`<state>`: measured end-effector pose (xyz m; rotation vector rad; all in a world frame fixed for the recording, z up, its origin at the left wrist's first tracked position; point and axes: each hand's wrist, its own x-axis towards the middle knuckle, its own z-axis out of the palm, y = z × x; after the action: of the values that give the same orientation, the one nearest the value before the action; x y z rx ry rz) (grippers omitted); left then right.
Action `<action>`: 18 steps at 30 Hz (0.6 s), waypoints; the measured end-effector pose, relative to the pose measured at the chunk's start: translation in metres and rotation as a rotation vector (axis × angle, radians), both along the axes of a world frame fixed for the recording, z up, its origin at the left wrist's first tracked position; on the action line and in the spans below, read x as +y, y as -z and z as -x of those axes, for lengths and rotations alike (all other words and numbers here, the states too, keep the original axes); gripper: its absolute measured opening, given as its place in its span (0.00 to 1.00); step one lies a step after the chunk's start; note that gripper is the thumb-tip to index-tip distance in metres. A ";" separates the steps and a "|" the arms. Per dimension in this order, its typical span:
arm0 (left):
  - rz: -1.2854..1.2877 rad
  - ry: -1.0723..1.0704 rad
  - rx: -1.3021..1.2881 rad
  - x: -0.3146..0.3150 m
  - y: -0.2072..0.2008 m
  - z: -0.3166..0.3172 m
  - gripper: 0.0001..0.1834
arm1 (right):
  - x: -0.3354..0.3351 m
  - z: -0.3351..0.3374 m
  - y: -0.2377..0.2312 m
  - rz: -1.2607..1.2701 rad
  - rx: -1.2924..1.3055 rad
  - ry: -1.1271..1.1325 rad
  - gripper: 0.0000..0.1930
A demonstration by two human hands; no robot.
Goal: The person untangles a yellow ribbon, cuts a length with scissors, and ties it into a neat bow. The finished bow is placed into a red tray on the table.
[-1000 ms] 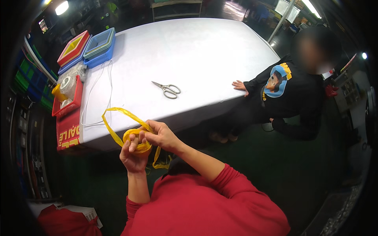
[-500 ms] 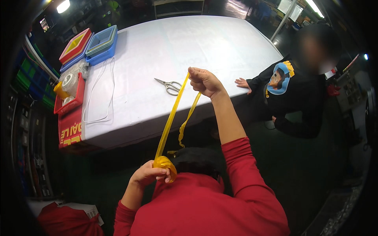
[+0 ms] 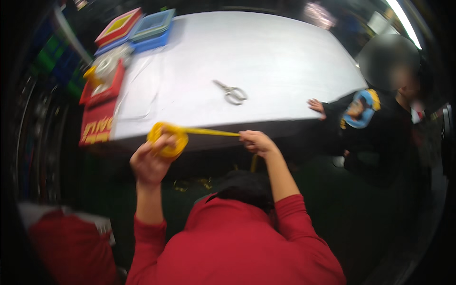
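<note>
My left hand [image 3: 150,164] is raised near the table's front edge, its fingers hooked into a roll of yellow plastic ribbon [image 3: 180,144]. From the top of the roll a strand of ribbon [image 3: 209,132] runs taut and nearly level to my right hand [image 3: 259,143], which is closed in a pinch on it. A short tail of ribbon [image 3: 254,163] hangs below the right hand. Grey-handled scissors [image 3: 234,96] lie on the white tabletop [image 3: 266,57] beyond my hands, their tips pointing to the far left. Motion blurs the left fingers somewhat.
Stacked red and blue plastic baskets [image 3: 153,35] stand at the table's far left. Nearer, a red basket [image 3: 108,91] holds rolls and clear plastic, beside a white cord [image 3: 154,97]. At right, a person in black [image 3: 380,128] rests a hand [image 3: 317,107] on the table.
My left hand has risen with the ribbon roll toward the table edge. The right hand has come down and nearer, so the strand has gone from steep to nearly level. The view has shifted.
</note>
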<state>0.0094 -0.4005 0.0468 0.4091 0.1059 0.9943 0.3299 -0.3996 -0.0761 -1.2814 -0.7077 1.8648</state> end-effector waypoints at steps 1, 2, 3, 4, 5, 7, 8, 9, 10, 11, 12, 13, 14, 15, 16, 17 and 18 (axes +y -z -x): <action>0.022 -0.027 0.061 0.006 0.000 -0.006 0.29 | -0.004 -0.003 0.003 0.019 -0.008 0.007 0.13; 0.016 0.000 0.036 0.012 0.002 -0.009 0.29 | -0.008 -0.006 0.008 0.008 0.012 -0.041 0.13; 0.006 -0.024 0.063 0.013 -0.006 -0.018 0.28 | -0.016 -0.004 0.005 0.026 -0.041 -0.052 0.13; -0.058 -0.034 0.014 0.019 -0.004 -0.021 0.28 | -0.022 0.001 0.004 0.019 -0.082 -0.077 0.14; -0.075 -0.075 0.028 0.026 -0.001 -0.021 0.27 | -0.030 0.010 -0.004 0.013 -0.162 -0.116 0.15; -0.054 -0.240 0.165 0.038 0.004 -0.019 0.22 | -0.046 0.023 -0.024 -0.055 -0.301 -0.209 0.16; -0.035 -0.335 0.250 0.040 0.009 -0.018 0.21 | -0.052 0.030 -0.049 -0.089 -0.389 -0.286 0.16; -0.079 -0.391 0.347 0.043 0.016 -0.018 0.21 | -0.056 0.037 -0.075 -0.208 -0.450 -0.360 0.15; -0.124 -0.431 0.447 0.045 0.023 -0.019 0.21 | -0.064 0.046 -0.100 -0.325 -0.508 -0.418 0.14; -0.166 -0.458 0.546 0.047 0.030 -0.021 0.21 | -0.068 0.056 -0.124 -0.439 -0.585 -0.417 0.13; -0.225 -0.410 0.651 0.045 0.034 -0.026 0.20 | -0.071 0.065 -0.147 -0.547 -0.663 -0.410 0.11; -0.286 -0.360 0.757 0.040 0.041 -0.030 0.20 | -0.068 0.074 -0.170 -0.725 -0.781 -0.439 0.08; -0.350 -0.306 0.859 0.034 0.045 -0.034 0.20 | -0.062 0.078 -0.186 -0.847 -0.839 -0.442 0.07; -0.395 -0.206 0.866 0.026 0.048 -0.039 0.20 | -0.051 0.083 -0.197 -0.960 -0.835 -0.418 0.07; -0.407 -0.111 0.886 0.017 0.049 -0.044 0.19 | -0.038 0.084 -0.204 -0.994 -0.870 -0.426 0.08; -0.456 -0.035 0.879 0.008 0.049 -0.046 0.18 | -0.025 0.085 -0.209 -0.989 -0.900 -0.382 0.09; -0.507 0.037 0.869 0.000 0.046 -0.047 0.19 | -0.007 0.082 -0.204 -0.971 -0.910 -0.365 0.11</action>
<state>0.0564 -0.4006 0.0010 1.2895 0.6321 0.7390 0.2483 -0.4068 0.1282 -1.2827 -2.1014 0.7828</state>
